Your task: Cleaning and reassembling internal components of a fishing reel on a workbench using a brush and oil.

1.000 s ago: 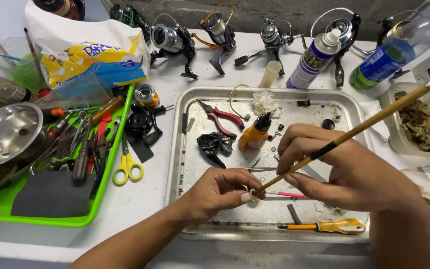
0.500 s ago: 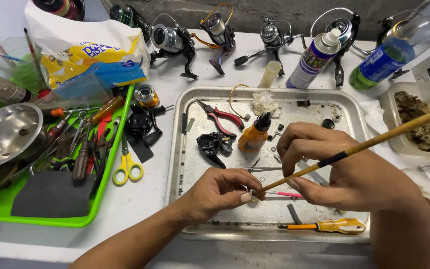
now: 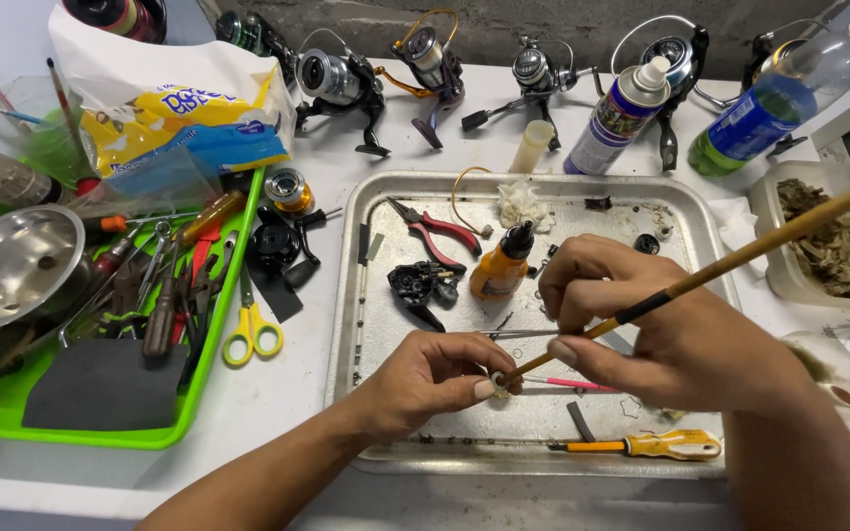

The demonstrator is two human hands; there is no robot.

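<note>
My left hand pinches a small round metal part over the front of a metal tray. My right hand grips a long wooden-handled brush, its tip touching that part and its handle slanting up to the right. On the tray lie red-handled pliers, a small orange bottle with a black cap, a black reel piece, tweezers and a yellow-handled screwdriver.
A green tray of tools, yellow scissors and a steel bowl lie left. Several fishing reels, a spray can and a plastic bottle line the back. A tub of debris is right.
The brush handle has dropped to a flatter angle, its far end swinging down to the right. My left hand keeps holding the small part in the same spot.
</note>
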